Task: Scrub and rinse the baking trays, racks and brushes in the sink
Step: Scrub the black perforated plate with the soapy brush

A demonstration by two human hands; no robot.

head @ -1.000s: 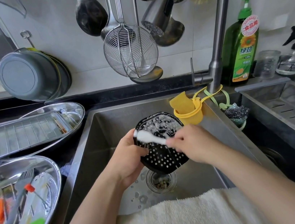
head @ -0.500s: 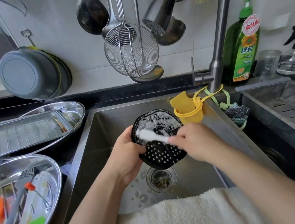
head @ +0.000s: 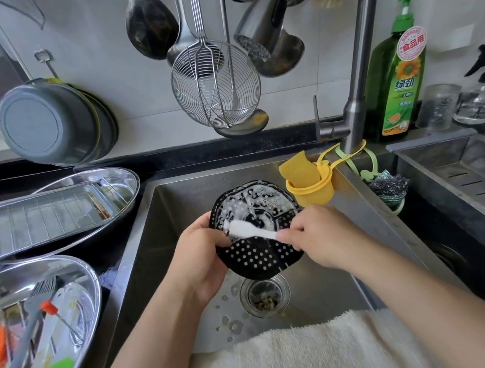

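Since 1 s ago, our white brush [head: 249, 229] has stroked leftward across the soapy black perforated rack [head: 257, 228]. Left hand [head: 197, 258] grips its left edge above the sink [head: 156, 242] drain; right hand [head: 313, 233] pinches the handle. Suds could let the rack slip.

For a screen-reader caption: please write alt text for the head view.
Over a steel sink, the left hand holds a sudsy black perforated rack while the right hand scrubs it with a white brush.

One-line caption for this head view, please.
Left hand holds a soapy black perforated rack over the sink while right hand scrubs with a white brush.
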